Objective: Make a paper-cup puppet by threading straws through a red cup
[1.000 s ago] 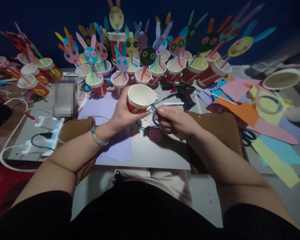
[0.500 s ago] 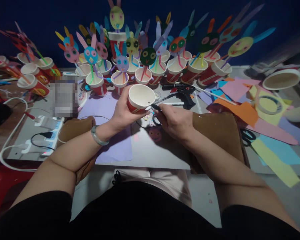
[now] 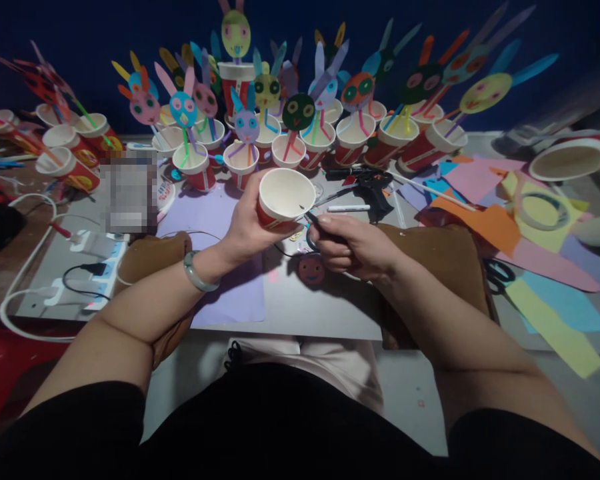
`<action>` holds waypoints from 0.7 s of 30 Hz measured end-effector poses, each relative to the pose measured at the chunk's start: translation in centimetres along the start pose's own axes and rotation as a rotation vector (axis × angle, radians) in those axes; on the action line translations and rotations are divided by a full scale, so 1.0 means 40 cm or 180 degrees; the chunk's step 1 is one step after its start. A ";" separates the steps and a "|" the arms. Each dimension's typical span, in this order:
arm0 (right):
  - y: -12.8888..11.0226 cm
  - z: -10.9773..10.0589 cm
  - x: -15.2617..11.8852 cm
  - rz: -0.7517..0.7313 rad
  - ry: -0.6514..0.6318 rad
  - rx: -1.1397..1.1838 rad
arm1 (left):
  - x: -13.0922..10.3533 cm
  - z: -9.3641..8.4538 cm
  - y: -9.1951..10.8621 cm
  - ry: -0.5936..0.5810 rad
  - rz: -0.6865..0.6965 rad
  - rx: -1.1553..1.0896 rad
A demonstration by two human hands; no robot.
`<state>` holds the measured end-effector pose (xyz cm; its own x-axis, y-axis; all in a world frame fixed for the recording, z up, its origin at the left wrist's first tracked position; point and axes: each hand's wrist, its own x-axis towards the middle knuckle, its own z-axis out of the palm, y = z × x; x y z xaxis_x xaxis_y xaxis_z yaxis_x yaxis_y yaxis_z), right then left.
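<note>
My left hand point(image 3: 247, 217) is wrapped around a red paper cup point(image 3: 275, 220) with a white inside, its mouth tilted towards me. A slim black pointed tool point(image 3: 312, 218) is pinched in my right hand point(image 3: 353, 247), its end close to the cup's right rim; its exact kind is unclear. A small dark mark shows on the cup's inner wall near that end. Under my hands, a round face cutout point(image 3: 311, 269) lies on the table, beside a purple paper sheet point(image 3: 230, 293).
Several red cups with paper rabbit heads on straws point(image 3: 243, 160) stand along the back. A black glue gun point(image 3: 375, 193) and white pen point(image 3: 349, 208) lie beyond my right hand. Scissors point(image 3: 500, 275), tape point(image 3: 543, 210) and coloured paper point(image 3: 545, 260) are right; a power strip point(image 3: 105, 270) is left.
My right hand has turned and shifted slightly right and down, with the black tool still in its fingers. The cup has moved a little to the right in my left hand.
</note>
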<state>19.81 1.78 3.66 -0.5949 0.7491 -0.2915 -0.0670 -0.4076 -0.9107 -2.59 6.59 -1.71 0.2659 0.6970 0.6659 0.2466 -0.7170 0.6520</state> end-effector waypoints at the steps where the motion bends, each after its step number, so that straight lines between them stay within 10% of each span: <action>1: 0.001 0.001 0.001 0.0002 0.0013 -0.0028 | 0.000 0.000 0.000 0.0004 0.0010 -0.0011; 7: 0.031 0.015 0.004 -0.1528 0.1506 -0.2707 | -0.003 0.005 -0.005 0.0030 -0.0157 0.0024; 11: 0.046 0.016 0.002 -0.1697 0.2043 -0.3818 | -0.004 0.007 -0.011 -0.0040 -0.0265 0.0095; 21: 0.000 0.011 0.000 -0.0186 0.0375 0.0092 | 0.016 -0.003 0.026 0.0006 -0.1187 -0.0692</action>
<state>19.46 1.56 3.80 -0.4913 0.8274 -0.2720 -0.1229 -0.3750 -0.9189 -2.27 6.27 -0.57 0.1940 0.9082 0.3708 0.1233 -0.3976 0.9092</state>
